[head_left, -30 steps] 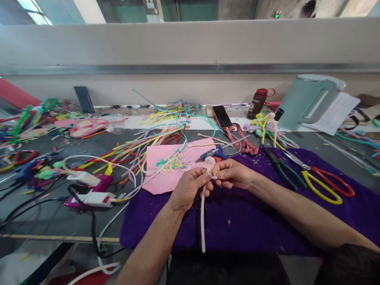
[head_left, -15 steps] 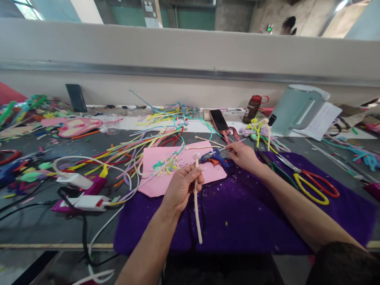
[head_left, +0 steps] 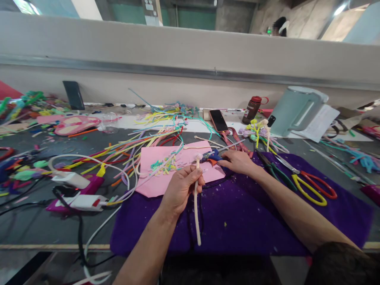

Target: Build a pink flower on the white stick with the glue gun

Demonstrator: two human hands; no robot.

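Note:
My left hand (head_left: 187, 182) pinches a cream chenille stem (head_left: 196, 213) between thumb and fingers. The stem hangs down toward me, and a small pale fluffy tuft sits at its top end. My right hand (head_left: 237, 161) has its fingers closed on the back of a blue glue gun (head_left: 214, 155) with an orange trigger. The gun lies over the pink sheet (head_left: 150, 188), its nozzle toward the tuft. A translucent glue stick (head_left: 234, 144) pokes out behind it. Short coloured clippings (head_left: 166, 164) lie scattered on the pink sheet.
A purple cloth (head_left: 237, 221) covers the table front. Red-and-yellow scissors (head_left: 314, 186) and green-handled pliers (head_left: 276, 170) lie right. Behind stand a kettle (head_left: 292, 113), a brown bottle (head_left: 251, 110) and a phone (head_left: 219, 120). Chenille stems (head_left: 139, 142), a power strip (head_left: 95, 185) and cables fill the left.
My right hand has moved slightly left and down, from the glue stick's side onto the back of the glue gun. My left hand keeps the chenille stem in nearly the same place.

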